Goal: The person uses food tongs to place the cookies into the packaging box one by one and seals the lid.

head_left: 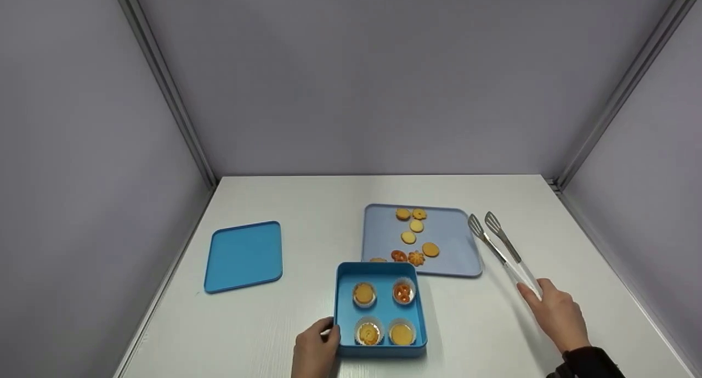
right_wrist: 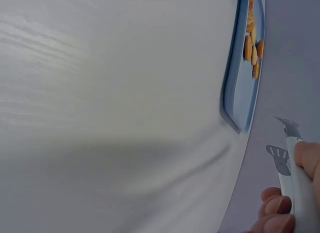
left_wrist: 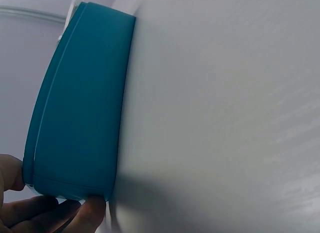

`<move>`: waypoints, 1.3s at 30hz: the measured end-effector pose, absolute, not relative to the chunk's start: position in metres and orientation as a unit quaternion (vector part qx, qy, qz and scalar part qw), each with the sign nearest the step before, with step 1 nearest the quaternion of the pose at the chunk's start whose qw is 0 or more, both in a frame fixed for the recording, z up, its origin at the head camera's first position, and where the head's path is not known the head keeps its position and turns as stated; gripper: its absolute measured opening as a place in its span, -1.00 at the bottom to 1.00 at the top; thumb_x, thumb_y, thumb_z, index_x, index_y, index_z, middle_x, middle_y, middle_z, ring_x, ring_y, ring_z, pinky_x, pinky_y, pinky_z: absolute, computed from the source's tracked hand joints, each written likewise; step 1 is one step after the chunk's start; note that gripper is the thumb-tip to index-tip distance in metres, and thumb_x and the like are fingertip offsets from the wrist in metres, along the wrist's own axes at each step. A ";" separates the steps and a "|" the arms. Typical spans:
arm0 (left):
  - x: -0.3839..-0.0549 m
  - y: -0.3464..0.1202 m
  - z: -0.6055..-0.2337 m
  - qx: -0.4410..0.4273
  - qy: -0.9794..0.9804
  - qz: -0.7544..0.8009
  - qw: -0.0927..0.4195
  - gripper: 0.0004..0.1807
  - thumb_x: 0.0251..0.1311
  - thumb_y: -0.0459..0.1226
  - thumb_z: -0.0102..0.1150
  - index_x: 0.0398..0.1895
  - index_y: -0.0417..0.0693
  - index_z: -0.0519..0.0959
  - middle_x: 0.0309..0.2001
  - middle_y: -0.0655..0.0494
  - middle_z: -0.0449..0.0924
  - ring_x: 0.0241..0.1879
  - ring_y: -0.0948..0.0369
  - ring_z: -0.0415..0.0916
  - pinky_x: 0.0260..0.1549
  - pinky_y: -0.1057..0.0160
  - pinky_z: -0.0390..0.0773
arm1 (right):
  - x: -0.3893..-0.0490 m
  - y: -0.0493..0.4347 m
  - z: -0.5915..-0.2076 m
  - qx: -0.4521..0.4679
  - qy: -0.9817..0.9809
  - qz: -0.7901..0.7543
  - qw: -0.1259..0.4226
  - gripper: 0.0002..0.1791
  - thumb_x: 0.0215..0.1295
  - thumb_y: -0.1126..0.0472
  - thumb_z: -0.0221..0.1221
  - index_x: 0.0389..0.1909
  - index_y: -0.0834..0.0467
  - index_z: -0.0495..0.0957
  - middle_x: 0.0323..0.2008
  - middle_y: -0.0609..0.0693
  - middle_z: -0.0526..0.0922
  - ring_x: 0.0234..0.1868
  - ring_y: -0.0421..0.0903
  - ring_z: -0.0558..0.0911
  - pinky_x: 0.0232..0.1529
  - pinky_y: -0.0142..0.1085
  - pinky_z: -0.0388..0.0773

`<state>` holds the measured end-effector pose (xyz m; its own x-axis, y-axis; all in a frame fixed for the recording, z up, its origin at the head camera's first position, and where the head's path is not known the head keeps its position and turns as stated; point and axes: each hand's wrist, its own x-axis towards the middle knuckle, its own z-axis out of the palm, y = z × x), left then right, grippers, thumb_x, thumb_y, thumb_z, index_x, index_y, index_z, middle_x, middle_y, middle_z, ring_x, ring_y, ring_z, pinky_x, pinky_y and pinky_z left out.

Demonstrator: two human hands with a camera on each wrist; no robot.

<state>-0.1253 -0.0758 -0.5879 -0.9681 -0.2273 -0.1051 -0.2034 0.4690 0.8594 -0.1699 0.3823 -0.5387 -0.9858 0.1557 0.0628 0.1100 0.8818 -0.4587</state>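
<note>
Near the front of the table is a deep blue box (head_left: 379,311) holding several small cups, each with a cookie in it. One cup contains a pretzel-shaped cookie (head_left: 404,292). My left hand (head_left: 317,347) grips the box's left side by its front corner; in the left wrist view the thumb is at the rim and the fingers are against the wall. White-handled metal tongs (head_left: 507,252) are held in my right hand (head_left: 559,315), over the table's right side. Their slotted heads are spread apart, with nothing between them, close to the light blue tray (head_left: 455,235).
Several cookies (head_left: 417,226) of different shapes lie on the light blue tray behind the box, whose back edge hides part of the tray. A flat blue lid (head_left: 244,257) lies at the left. Grey panels (head_left: 351,82) enclose the table at the back and sides.
</note>
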 end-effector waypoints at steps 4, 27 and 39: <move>-0.125 -0.076 -0.588 0.126 -0.857 -0.500 0.008 -0.72 0.26 -0.31 0.26 -0.02 -0.24 0.72 -0.10 -0.10 0.77 -0.15 0.00 0.77 -0.17 0.05 0.74 | -0.172 0.388 -0.543 -0.075 -0.969 0.233 0.043 -0.27 0.53 -0.18 0.06 0.14 0.52 0.40 -0.47 0.31 0.66 -0.58 0.01 0.62 -0.64 -0.16 0.51; -0.124 -0.075 -0.589 0.126 -0.865 -0.485 0.026 -0.75 0.26 -0.30 0.27 -0.05 -0.19 0.73 -0.15 -0.05 0.78 -0.20 0.05 0.77 -0.17 0.04 0.74 | -0.176 0.404 -0.557 -0.091 -0.972 0.216 -0.010 -0.17 0.53 -0.23 -0.02 0.17 0.59 0.32 -0.34 0.45 0.65 -0.52 0.05 0.64 -0.58 -0.09 0.54; -0.125 -0.076 -0.589 0.121 -0.863 -0.490 0.015 -0.73 0.27 -0.29 0.26 -0.02 -0.21 0.72 -0.12 -0.07 0.77 -0.18 0.03 0.77 -0.16 0.03 0.74 | -0.181 0.405 -0.559 -0.111 -0.973 0.199 -0.027 -0.18 0.53 -0.21 -0.03 0.14 0.60 0.30 -0.44 0.36 0.63 -0.57 0.03 0.59 -0.61 -0.12 0.51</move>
